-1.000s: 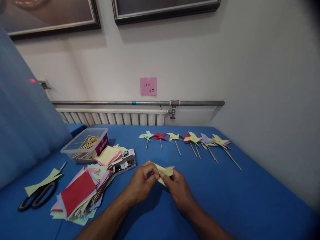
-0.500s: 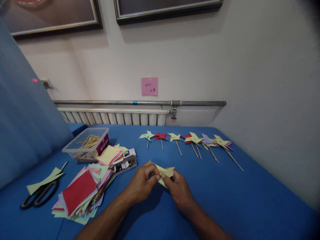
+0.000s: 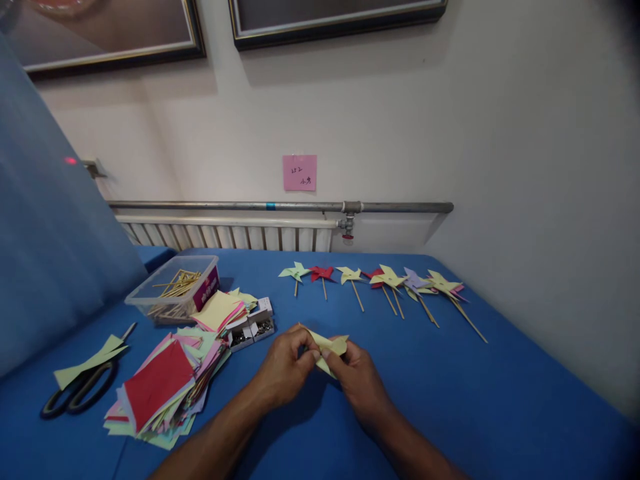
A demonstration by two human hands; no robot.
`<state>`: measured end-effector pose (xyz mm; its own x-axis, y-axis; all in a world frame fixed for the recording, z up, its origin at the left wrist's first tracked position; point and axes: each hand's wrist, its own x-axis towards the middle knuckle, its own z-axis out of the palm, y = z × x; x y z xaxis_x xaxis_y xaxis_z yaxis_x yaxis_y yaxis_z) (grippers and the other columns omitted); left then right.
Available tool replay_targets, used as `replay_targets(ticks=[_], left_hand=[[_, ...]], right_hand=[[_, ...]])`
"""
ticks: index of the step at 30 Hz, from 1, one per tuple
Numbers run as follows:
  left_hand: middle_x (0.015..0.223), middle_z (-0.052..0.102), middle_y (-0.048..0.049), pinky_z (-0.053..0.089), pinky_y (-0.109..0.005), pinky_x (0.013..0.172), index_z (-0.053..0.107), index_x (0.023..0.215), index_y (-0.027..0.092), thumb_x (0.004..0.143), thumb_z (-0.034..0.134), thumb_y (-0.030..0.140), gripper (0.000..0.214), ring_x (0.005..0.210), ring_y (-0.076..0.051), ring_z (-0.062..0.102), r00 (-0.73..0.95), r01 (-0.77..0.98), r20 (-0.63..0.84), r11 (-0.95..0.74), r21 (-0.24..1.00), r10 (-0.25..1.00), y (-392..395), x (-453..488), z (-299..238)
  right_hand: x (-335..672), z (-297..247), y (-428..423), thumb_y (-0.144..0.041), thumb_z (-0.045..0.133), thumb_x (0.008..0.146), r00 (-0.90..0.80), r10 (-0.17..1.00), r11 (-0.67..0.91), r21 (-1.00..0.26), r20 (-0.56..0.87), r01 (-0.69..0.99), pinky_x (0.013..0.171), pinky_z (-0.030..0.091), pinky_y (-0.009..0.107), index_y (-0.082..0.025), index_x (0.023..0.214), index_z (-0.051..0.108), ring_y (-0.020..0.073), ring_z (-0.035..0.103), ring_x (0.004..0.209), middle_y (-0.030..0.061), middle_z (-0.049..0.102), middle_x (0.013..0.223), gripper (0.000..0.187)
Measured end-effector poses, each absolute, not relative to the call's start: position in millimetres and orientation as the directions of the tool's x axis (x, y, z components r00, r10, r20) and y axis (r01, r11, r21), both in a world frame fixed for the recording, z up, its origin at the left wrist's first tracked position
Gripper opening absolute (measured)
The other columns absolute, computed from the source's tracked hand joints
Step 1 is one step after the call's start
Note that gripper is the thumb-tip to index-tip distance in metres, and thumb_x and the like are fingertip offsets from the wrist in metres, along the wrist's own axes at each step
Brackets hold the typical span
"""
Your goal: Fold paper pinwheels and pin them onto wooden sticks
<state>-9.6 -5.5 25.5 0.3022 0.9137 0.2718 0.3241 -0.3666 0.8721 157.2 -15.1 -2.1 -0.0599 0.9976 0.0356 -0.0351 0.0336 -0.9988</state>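
Observation:
A pale yellow paper pinwheel, its blades partly folded inward, is held between both hands over the blue table. My left hand pinches its left side with thumb and fingers. From the right, my right hand grips it, thumb pressed near the middle. Fingers hide the centre of the paper, so I cannot make out any pin there. Left of my left hand are small open boxes of shiny metal pieces.
Finished pinwheels on sticks lie in a row at the back right. Stacked coloured paper lies at left, with black-handled scissors beyond it under paper scraps. A clear plastic box holds wooden sticks. A radiator lines the wall.
Almost nothing differs. Both hands keep their pinch on the yellow paper, with only a slight shift of the fingers.

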Motion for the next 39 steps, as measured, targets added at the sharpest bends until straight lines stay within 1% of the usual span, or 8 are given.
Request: replay_targets(ticks=[7, 11, 16, 21, 26, 30, 34, 39], left_hand=[[0.081, 0.061, -0.0005, 0.041, -0.029, 0.075, 0.057, 0.071, 0.019, 0.082, 0.058, 0.018, 0.011, 0.078, -0.016, 0.056, 0.271, 0.341, 0.267, -0.351, 0.872, 0.925, -6.7, -6.8, 24.5], [0.081, 0.061, -0.0006, 0.040, -0.029, 0.074, 0.057, 0.072, 0.019, 0.084, 0.058, 0.019, 0.012, 0.077, -0.017, 0.057, 0.263, 0.363, 0.276, -0.360, 0.859, 0.924, -7.4, -6.0, 23.9], [0.080, 0.062, -0.0007, 0.040, -0.029, 0.075, 0.057, 0.073, 0.020, 0.084, 0.057, 0.018, 0.011, 0.078, -0.017, 0.057, 0.250, 0.405, 0.281, -0.364, 0.839, 0.927, -7.6, -5.4, 22.6], [0.079, 0.060, 0.0002, 0.040, -0.029, 0.074, 0.058, 0.073, 0.019, 0.084, 0.058, 0.018, 0.011, 0.077, -0.017, 0.056, 0.232, 0.378, 0.304, -0.374, 0.847, 0.924, -7.0, -5.2, 21.1], [0.078, 0.060, 0.0005, 0.039, -0.028, 0.073, 0.058, 0.072, 0.019, 0.085, 0.058, 0.018, 0.012, 0.075, -0.016, 0.055, 0.207, 0.374, 0.321, -0.378, 0.847, 0.924, -6.9, -4.5, 19.2], [0.077, 0.060, 0.0005, 0.039, -0.028, 0.072, 0.058, 0.073, 0.019, 0.084, 0.057, 0.019, 0.011, 0.075, -0.016, 0.056, 0.192, 0.375, 0.333, -0.382, 0.845, 0.923, -6.7, -3.2, 16.6], [0.075, 0.060, 0.0013, 0.038, -0.028, 0.070, 0.056, 0.072, 0.020, 0.083, 0.058, 0.018, 0.011, 0.072, -0.016, 0.055, 0.161, 0.392, 0.334, -0.371, 0.842, 0.929, -7.1, -1.1, 14.5], [0.073, 0.060, 0.0020, 0.038, -0.028, 0.068, 0.054, 0.071, 0.020, 0.084, 0.057, 0.018, 0.013, 0.071, -0.015, 0.055, 0.122, 0.417, 0.345, -0.363, 0.833, 0.931, -9.3, 2.1, 14.6]], right_hand=[[155.8, 0.8, -13.8, -0.052, 0.075, 0.074, -0.055, 0.998, 0.010, -0.998, 0.013, -0.056, 0.063, 0.044, 0.029, -0.020, 0.081, 0.070, 0.0182, 0.055, 0.064, -0.0005, 0.066, 0.069, 0.034], [156.6, 1.3, -15.0, -0.049, 0.076, 0.075, -0.053, 0.999, -0.007, -0.997, -0.003, -0.071, 0.064, 0.045, 0.029, -0.018, 0.084, 0.072, 0.0177, 0.056, 0.065, -0.0007, 0.067, 0.070, 0.032], [156.4, -0.2, -16.0, -0.053, 0.077, 0.076, -0.034, 0.999, 0.010, -0.998, 0.012, -0.067, 0.065, 0.047, 0.030, -0.018, 0.085, 0.074, 0.0196, 0.060, 0.067, 0.0011, 0.070, 0.073, 0.036], [154.4, 1.2, -15.4, -0.055, 0.080, 0.074, -0.001, 1.000, 0.031, -0.997, 0.031, -0.077, 0.067, 0.050, 0.031, -0.020, 0.082, 0.073, 0.0225, 0.063, 0.071, 0.0028, 0.072, 0.074, 0.036], [154.3, 2.0, -15.4, -0.055, 0.080, 0.075, -0.009, 0.999, 0.046, -0.995, 0.047, -0.094, 0.071, 0.051, 0.032, -0.020, 0.086, 0.073, 0.0232, 0.065, 0.074, 0.0034, 0.074, 0.078, 0.037], [155.2, 3.2, -16.1, -0.053, 0.080, 0.076, 0.002, 0.999, 0.039, -0.997, 0.039, -0.072, 0.067, 0.049, 0.030, -0.020, 0.085, 0.074, 0.0216, 0.063, 0.070, 0.0020, 0.072, 0.075, 0.034], [155.8, 5.4, -16.0, -0.049, 0.079, 0.075, -0.015, 0.999, 0.036, -0.996, 0.037, -0.085, 0.067, 0.048, 0.029, -0.020, 0.086, 0.074, 0.0195, 0.059, 0.069, 0.0005, 0.069, 0.075, 0.032], [156.4, 2.0, -13.0, -0.052, 0.080, 0.073, -0.008, 0.998, 0.058, -0.996, 0.059, -0.068, 0.064, 0.045, 0.028, -0.020, 0.079, 0.069, 0.0178, 0.054, 0.068, -0.0011, 0.064, 0.071, 0.034]])
